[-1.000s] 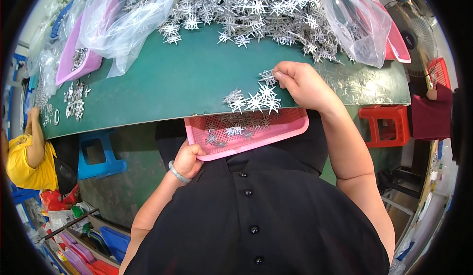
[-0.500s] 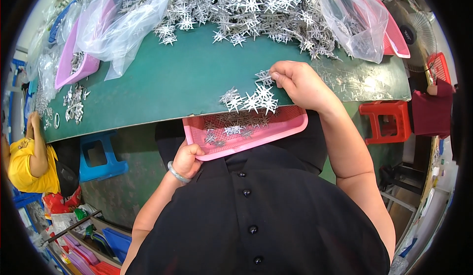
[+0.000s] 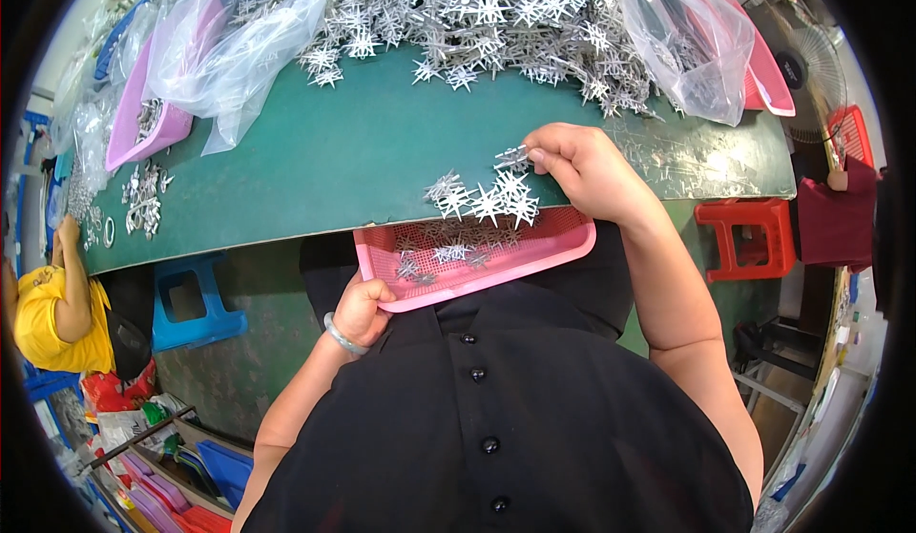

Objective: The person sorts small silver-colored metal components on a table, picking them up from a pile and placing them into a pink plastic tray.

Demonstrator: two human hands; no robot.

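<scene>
My left hand [image 3: 362, 312] grips the left end of a pink plastic basket [image 3: 477, 288] on my lap, partly under the table edge. Several silver star-shaped metal pieces lie in the basket. Above the table's near edge, my right hand [image 3: 578, 168] pinches one spiky star-shaped metal piece [image 3: 512, 158] between thumb and fingers. Just below it, a small cluster of the same star-shaped pieces [image 3: 487, 199] rests at the table edge, over the basket.
A large heap of star pieces [image 3: 487, 18] covers the far side of the green table [image 3: 315, 142]. Plastic-lined bins [image 3: 157, 137] flank it. A blue stool [image 3: 197, 304] and a red stool [image 3: 747, 237] stand either side. A person in yellow [image 3: 62, 318] sits at left.
My right hand has lowered slightly toward me, and the pinched star piece has tilted flatter. My left hand and the basket have stayed put.
</scene>
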